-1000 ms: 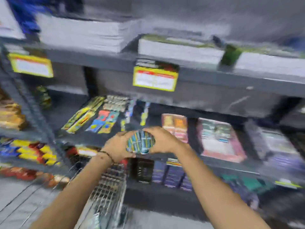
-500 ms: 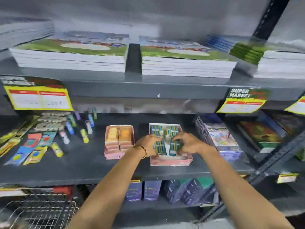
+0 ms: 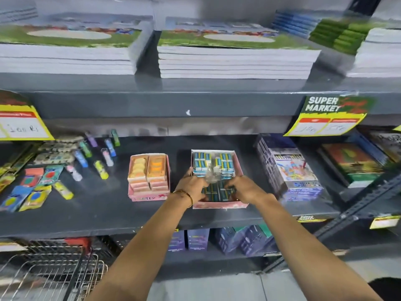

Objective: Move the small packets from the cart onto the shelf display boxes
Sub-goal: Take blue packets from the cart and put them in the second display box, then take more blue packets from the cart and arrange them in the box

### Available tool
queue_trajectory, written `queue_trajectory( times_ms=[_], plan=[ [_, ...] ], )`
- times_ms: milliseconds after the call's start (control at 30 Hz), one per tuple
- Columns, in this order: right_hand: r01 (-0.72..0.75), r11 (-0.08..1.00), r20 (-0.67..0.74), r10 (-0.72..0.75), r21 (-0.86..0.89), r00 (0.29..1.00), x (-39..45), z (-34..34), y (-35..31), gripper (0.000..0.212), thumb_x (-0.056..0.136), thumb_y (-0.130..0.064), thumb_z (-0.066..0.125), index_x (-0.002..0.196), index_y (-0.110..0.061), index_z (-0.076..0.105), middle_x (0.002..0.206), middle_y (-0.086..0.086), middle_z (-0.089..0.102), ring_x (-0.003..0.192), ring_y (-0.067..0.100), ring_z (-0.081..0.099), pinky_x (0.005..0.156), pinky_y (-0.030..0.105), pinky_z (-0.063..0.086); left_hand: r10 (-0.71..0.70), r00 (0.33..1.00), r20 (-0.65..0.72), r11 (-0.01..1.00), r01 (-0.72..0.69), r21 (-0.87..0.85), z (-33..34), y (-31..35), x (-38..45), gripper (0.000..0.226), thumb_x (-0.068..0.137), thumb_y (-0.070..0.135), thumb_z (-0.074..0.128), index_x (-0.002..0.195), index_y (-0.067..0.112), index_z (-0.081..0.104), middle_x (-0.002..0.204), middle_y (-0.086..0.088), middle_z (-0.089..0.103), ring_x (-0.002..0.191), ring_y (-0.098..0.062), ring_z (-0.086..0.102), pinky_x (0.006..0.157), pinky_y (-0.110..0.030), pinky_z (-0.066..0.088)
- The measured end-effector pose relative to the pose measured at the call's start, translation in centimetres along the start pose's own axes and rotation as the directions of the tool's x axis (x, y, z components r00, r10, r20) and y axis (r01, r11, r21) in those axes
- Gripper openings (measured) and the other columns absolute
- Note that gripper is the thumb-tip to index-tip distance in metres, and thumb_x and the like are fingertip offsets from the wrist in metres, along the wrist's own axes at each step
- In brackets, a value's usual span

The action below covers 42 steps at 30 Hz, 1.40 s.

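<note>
A pink display box [image 3: 238, 168] sits on the middle shelf [image 3: 108, 211], its far half filled with small blue-and-white packets [image 3: 202, 162]. My left hand [image 3: 192, 187] and my right hand [image 3: 244, 189] are both inside the box's near half, pressed against a bundle of dark green-blue packets [image 3: 217, 192] between them. A scrap of clear wrap [image 3: 211, 175] lies across the packets just beyond my fingers. The wire cart [image 3: 50, 274] stands at the lower left, below the shelf.
A second pink box [image 3: 148, 196] of orange packets sits just left. Loose small tubes and blister packs [image 3: 43, 181] lie further left, boxed sets [image 3: 293, 170] right. Stacked notebooks [image 3: 234, 59] fill the shelf above, with yellow price tags [image 3: 325, 120] hanging from its edge.
My hands carried the bundle of packets up from over the cart to the shelf and lowered it into the near half of the pink box.
</note>
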State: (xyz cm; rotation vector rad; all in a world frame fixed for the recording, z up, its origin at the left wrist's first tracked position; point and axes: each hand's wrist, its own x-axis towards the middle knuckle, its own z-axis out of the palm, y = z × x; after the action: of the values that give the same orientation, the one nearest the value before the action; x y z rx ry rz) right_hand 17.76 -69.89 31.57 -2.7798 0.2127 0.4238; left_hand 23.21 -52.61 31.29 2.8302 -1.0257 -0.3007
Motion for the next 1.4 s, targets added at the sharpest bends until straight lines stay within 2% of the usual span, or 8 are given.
queue_trajectory(
  times_ms=[233, 467, 567, 733, 867, 1033, 1200, 1400],
  plan=[
    [-0.024, 1.000, 0.025, 0.023, 0.011, 0.999, -0.5, -0.3, -0.5, 0.045, 0.080, 0.000, 0.070, 0.122, -0.013, 0.062, 0.137, 0.012, 0.056, 0.114, 0.032, 0.061, 0.100, 0.039, 0.051, -0.030, 0.999, 0.020, 0.982, 0.025, 0.189, -0.5, 0.7, -0.7, 0.024, 0.094, 0.012, 0.048, 0.110, 0.012, 0.065, 0.113, -0.009, 0.070, 0.109, -0.022, 0.063, 0.122, -0.042, -0.003],
    [0.053, 0.999, -0.280, -0.051, -0.001, 0.959, -1.6, -1.8, -6.2, 0.034, 0.091, -0.007, 0.054, 0.123, -0.016, 0.062, 0.134, 0.013, 0.059, 0.120, 0.030, 0.058, 0.101, 0.036, 0.046, -0.012, 0.976, -0.217, 1.000, 0.014, 0.006, -1.5, -1.8, -3.8, 0.049, 0.098, 0.026, 0.045, 0.144, 0.015, 0.032, 0.155, -0.001, 0.030, 0.144, -0.014, 0.024, 0.122, -0.034, -0.001],
    [0.293, 0.956, -0.459, -0.251, 0.021, 0.852, -1.8, -1.1, -12.2, 0.034, 0.090, -0.002, 0.053, 0.122, -0.008, 0.062, 0.129, 0.014, 0.063, 0.118, 0.030, 0.060, 0.102, 0.037, 0.045, -0.156, 0.910, -0.385, 0.987, 0.128, -0.097, -2.3, -6.3, -8.8, 0.061, 0.095, 0.037, 0.045, 0.146, 0.010, 0.024, 0.157, -0.002, 0.022, 0.146, -0.017, 0.021, 0.120, -0.028, 0.010],
    [0.619, 0.783, -0.477, -0.520, 0.064, 0.708, -3.3, 3.7, -26.4, 0.032, 0.085, 0.004, 0.059, 0.116, -0.001, 0.065, 0.120, 0.017, 0.068, 0.113, 0.030, 0.064, 0.100, 0.032, 0.045, -0.399, 0.778, -0.486, 0.915, 0.369, -0.161, -0.5, -16.3, -22.0, 0.066, 0.072, 0.035, 0.073, 0.123, -0.004, 0.057, 0.128, -0.022, 0.060, 0.118, -0.038, 0.059, 0.099, -0.044, 0.048],
    [0.722, 0.680, -0.281, -0.673, 0.131, 0.684, -5.3, 9.9, -36.8, 0.032, 0.091, -0.001, 0.055, 0.122, -0.004, 0.062, 0.128, 0.013, 0.063, 0.121, 0.023, 0.058, 0.106, 0.027, 0.037, -0.639, 0.695, -0.328, 0.769, 0.567, -0.296, 2.7, -22.2, -32.9, 0.070, 0.090, 0.022, 0.061, 0.144, 0.001, 0.024, 0.155, -0.016, 0.022, 0.145, -0.031, 0.019, 0.121, -0.035, 0.016],
    [0.787, 0.606, 0.098, -0.795, 0.116, 0.598, -6.2, 20.9, -46.7, 0.033, 0.091, -0.002, 0.052, 0.123, -0.002, 0.061, 0.130, 0.016, 0.061, 0.121, 0.027, 0.057, 0.104, 0.034, 0.042, -0.864, 0.504, -0.007, 0.459, 0.781, -0.424, 11.4, -27.1, -43.4, 0.080, 0.092, 0.033, 0.057, 0.149, 0.005, 0.008, 0.160, -0.012, 0.004, 0.148, -0.024, 0.005, 0.121, -0.032, 0.010],
    [0.801, 0.585, 0.505, -0.657, -0.128, 0.561, -5.5, 34.1, -50.3, 0.025, 0.088, -0.013, 0.054, 0.110, -0.003, 0.061, 0.116, 0.019, 0.065, 0.109, 0.034, 0.061, 0.090, 0.039, 0.051, -0.893, 0.329, 0.308, 0.183, 0.889, -0.420, 21.3, -27.1, -48.4, 0.086, 0.089, 0.037, 0.059, 0.149, 0.005, 0.006, 0.159, -0.014, 0.005, 0.148, -0.027, 0.004, 0.122, -0.036, 0.013],
    [0.748, 0.599, 0.672, -0.432, -0.286, 0.602, -4.5, 47.7, -49.1, 0.029, 0.088, -0.006, 0.054, 0.115, 0.002, 0.058, 0.123, 0.022, 0.060, 0.113, 0.034, 0.059, 0.093, 0.037, 0.051, -0.837, 0.184, 0.516, -0.100, 0.875, -0.475, 31.9, -27.2, -47.4, 0.096, 0.083, 0.043, 0.065, 0.148, 0.003, 0.006, 0.159, -0.015, 0.004, 0.148, -0.028, 0.004, 0.123, -0.039, 0.015]
  ],
)
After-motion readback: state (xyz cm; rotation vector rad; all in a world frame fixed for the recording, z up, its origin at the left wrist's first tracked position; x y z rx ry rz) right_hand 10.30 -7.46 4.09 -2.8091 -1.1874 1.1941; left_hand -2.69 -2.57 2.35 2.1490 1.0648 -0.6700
